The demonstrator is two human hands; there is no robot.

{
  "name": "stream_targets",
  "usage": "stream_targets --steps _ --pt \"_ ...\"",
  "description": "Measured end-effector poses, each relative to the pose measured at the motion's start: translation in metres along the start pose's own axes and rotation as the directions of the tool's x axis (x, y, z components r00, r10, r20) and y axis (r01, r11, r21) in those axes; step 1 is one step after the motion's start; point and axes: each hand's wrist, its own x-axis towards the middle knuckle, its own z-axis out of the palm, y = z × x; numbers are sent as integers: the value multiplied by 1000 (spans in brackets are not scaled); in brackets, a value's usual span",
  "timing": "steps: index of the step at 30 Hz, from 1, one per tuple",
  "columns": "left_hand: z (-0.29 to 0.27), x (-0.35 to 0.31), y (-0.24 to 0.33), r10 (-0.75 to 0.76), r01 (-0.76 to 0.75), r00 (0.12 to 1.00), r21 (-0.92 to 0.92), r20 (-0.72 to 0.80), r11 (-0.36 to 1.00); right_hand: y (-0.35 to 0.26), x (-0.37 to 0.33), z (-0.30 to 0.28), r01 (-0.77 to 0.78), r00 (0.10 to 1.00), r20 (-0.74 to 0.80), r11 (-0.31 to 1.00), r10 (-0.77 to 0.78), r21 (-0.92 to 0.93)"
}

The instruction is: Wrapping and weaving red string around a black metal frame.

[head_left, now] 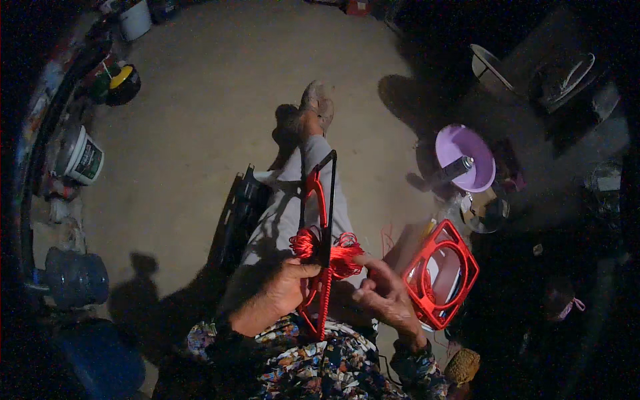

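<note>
A narrow black frame [326, 220] stands upright over my lap, seen nearly edge-on. Red cord is wrapped tightly along its near lower edge, and a curved red part shows at its far end. A loose bundle of red cord [345, 259] bulges out on both sides of the frame's middle. My left hand [288, 288] is closed around the frame's lower left side, thumb pressed near the bundle. On the other side, my right hand [387, 295] has its fingers bent, with the index finger against the cord bundle; what lies between its fingertips is partly hidden.
Right of my lap, a red square frame with a round opening [421, 293] rests over a container. Beyond it, a purple basin [472, 143] holds a dark spray can [457, 168]. A black stool [243, 207] stands left of my legs. White buckets [87, 160] and a water jug [75, 278] line the left.
</note>
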Motion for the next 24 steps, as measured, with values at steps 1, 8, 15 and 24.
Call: stream_targets --steps 1,8,15,24 --pt "0 0 0 -3 3 1000 -7 10 1000 1 2 5 -147 983 112 989 146 -2" --pt "-15 4 -4 1 1 997 -22 76 1000 8 -1 -2 -164 975 -183 967 129 -194" --pt "-12 2 -3 -36 33 998 -53 -57 998 -57 47 6 603 695 235 372 -680 -706" --pt "-25 -31 13 46 -60 996 -176 -80 983 12 140 56 558 801 555 -58 -222 -828"
